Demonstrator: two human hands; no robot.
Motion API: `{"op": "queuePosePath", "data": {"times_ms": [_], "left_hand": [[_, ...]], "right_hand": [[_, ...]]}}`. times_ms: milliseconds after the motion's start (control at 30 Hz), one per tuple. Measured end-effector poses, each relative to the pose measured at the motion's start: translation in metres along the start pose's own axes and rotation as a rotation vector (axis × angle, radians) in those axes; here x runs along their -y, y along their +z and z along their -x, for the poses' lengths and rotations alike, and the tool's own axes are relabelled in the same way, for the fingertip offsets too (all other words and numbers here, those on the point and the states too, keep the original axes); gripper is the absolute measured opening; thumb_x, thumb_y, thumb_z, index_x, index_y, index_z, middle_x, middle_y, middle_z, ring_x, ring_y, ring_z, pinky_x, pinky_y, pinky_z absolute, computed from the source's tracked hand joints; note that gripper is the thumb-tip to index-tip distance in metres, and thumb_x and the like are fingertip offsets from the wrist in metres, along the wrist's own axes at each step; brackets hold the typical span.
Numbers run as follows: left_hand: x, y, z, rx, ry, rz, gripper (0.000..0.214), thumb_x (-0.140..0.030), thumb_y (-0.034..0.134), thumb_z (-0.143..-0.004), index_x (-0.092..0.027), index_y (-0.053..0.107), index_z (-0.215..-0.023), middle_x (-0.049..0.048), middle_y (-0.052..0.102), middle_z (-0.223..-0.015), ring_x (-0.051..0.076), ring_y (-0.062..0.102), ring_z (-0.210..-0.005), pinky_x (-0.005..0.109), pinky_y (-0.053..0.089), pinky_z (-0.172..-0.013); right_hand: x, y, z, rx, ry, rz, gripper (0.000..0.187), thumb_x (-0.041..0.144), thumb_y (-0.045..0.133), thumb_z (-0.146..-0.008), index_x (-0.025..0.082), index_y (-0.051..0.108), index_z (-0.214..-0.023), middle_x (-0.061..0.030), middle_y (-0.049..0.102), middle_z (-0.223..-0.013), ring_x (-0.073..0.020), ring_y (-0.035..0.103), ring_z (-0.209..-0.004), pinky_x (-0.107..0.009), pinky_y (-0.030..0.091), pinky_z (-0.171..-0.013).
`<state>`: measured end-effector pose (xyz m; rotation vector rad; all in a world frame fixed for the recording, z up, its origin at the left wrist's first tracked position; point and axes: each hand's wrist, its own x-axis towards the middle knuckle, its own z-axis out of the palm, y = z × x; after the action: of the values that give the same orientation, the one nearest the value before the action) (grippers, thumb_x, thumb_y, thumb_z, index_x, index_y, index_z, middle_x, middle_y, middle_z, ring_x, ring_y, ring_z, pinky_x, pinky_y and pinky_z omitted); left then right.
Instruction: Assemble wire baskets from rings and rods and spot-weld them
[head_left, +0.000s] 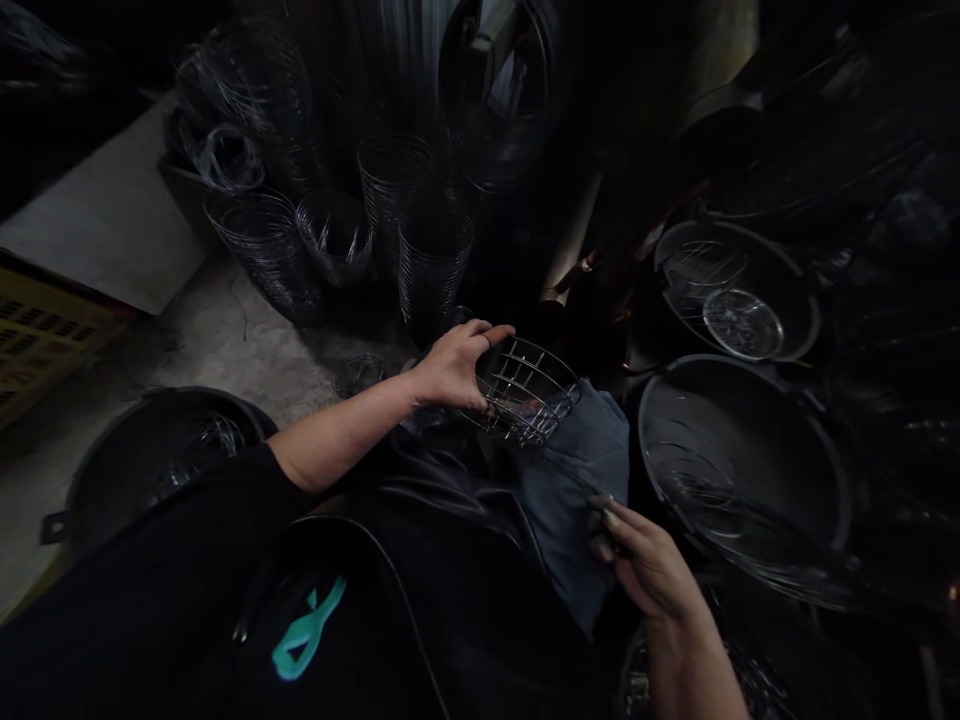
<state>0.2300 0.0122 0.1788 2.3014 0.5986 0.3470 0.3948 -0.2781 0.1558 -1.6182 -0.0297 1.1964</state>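
Just above my lap, a small round basket of metal wire is tilted, its open grid showing. My left hand grips its near left rim, thumb and fingers on either side of the wire. Lower and to the right, my right hand is closed in a pinch on a thin, dark rod or wire that runs up toward the basket's underside. Whether the rod touches the basket is too dark to tell. Grey-blue cloth covers my leg beneath the basket.
Stacks of wire rings stand ahead on the floor. Right of my leg are a large dark basin holding wire rings and another basin behind it. A dark tub and a yellow crate are on the left.
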Motion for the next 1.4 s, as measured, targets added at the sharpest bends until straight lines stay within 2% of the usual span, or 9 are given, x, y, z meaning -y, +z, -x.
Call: {"op": "queuePosePath", "data": {"times_ms": [100,233,367,500,567,733,833,1000,1400], "left_hand": [[-0.003,-0.003,0.000,-0.029,0.004,0.037,0.107,-0.050,0.085,-0.044,-0.021,0.045,-0.139,0.0106,0.049,-0.131,0.029,0.054,-0.117,0.042,0.047,-0.101],[-0.006,-0.002,-0.003,-0.049,-0.002,0.042,0.109,-0.048,0.086,-0.042,-0.016,0.046,-0.138,0.0120,0.049,-0.128,0.029,0.055,-0.115,0.040,0.046,-0.102],[-0.007,0.003,-0.007,-0.052,0.007,0.009,0.108,-0.047,0.085,-0.043,-0.018,0.044,-0.139,0.0122,0.048,-0.130,0.030,0.053,-0.116,0.043,0.044,-0.103],[-0.010,0.007,-0.007,-0.070,0.033,-0.009,0.107,-0.051,0.083,-0.044,-0.020,0.044,-0.139,0.0126,0.048,-0.130,0.031,0.052,-0.116,0.046,0.043,-0.103],[-0.011,0.006,-0.007,-0.086,0.042,-0.015,0.104,-0.056,0.081,-0.047,-0.021,0.045,-0.139,0.0124,0.049,-0.130,0.032,0.052,-0.116,0.047,0.043,-0.102],[-0.009,-0.001,-0.011,-0.165,-0.029,0.030,0.102,-0.051,0.083,-0.047,-0.021,0.046,-0.138,0.0112,0.050,-0.127,0.031,0.053,-0.115,0.046,0.044,-0.103],[-0.005,-0.005,-0.015,-0.185,-0.063,0.126,0.106,-0.048,0.085,-0.043,-0.022,0.047,-0.137,0.0094,0.051,-0.126,0.028,0.055,-0.113,0.043,0.046,-0.101],[0.001,-0.003,-0.027,-0.222,-0.057,0.241,0.105,-0.045,0.087,-0.042,-0.022,0.048,-0.136,0.0078,0.052,-0.124,0.025,0.056,-0.112,0.039,0.046,-0.102],[0.014,0.001,-0.067,-0.324,-0.092,0.357,0.105,-0.039,0.087,-0.040,-0.022,0.049,-0.135,0.0068,0.052,-0.123,0.025,0.057,-0.111,0.038,0.046,-0.103]], "right_hand": [[0.002,-0.008,0.003,-0.048,0.025,0.048,0.044,0.041,0.089,-0.041,0.015,0.076,-0.075,-0.0080,0.068,-0.065,-0.0136,0.054,-0.046,-0.024,0.041,-0.042],[0.032,-0.001,0.021,0.014,-0.008,0.448,0.037,0.037,0.085,-0.044,0.017,0.079,-0.075,-0.0094,0.070,-0.068,-0.0187,0.061,-0.054,-0.027,0.049,-0.051],[0.086,0.037,0.030,0.294,-0.341,0.757,0.026,0.036,0.072,-0.064,0.021,0.079,-0.083,-0.0063,0.071,-0.072,-0.0190,0.065,-0.062,-0.027,0.053,-0.058],[0.121,0.079,0.001,0.481,-0.541,0.866,0.028,0.035,0.062,-0.075,0.020,0.078,-0.092,-0.0052,0.072,-0.075,-0.0164,0.064,-0.058,-0.026,0.052,-0.058],[0.122,0.091,-0.018,0.440,-0.660,0.957,0.029,0.036,0.058,-0.079,0.020,0.077,-0.095,-0.0062,0.073,-0.082,-0.0183,0.066,-0.066,-0.028,0.053,-0.063],[0.103,0.099,-0.041,0.094,-1.192,1.397,0.030,0.026,0.053,-0.085,0.017,0.073,-0.105,-0.0101,0.073,-0.090,-0.0250,0.066,-0.082,-0.036,0.053,-0.073],[0.098,0.098,-0.046,0.028,-1.422,1.373,0.027,0.020,0.050,-0.089,0.016,0.072,-0.103,-0.0090,0.073,-0.086,-0.0226,0.065,-0.078,-0.034,0.053,-0.073],[0.111,0.099,-0.059,0.079,-1.611,1.148,0.020,0.015,0.055,-0.089,0.017,0.071,-0.101,-0.0064,0.074,-0.087,-0.0180,0.066,-0.072,-0.032,0.052,-0.075],[0.154,0.102,-0.092,0.120,-1.607,1.141,0.019,0.016,0.056,-0.089,0.020,0.073,-0.098,-0.0051,0.074,-0.087,-0.0167,0.065,-0.069,-0.032,0.052,-0.071]]}}
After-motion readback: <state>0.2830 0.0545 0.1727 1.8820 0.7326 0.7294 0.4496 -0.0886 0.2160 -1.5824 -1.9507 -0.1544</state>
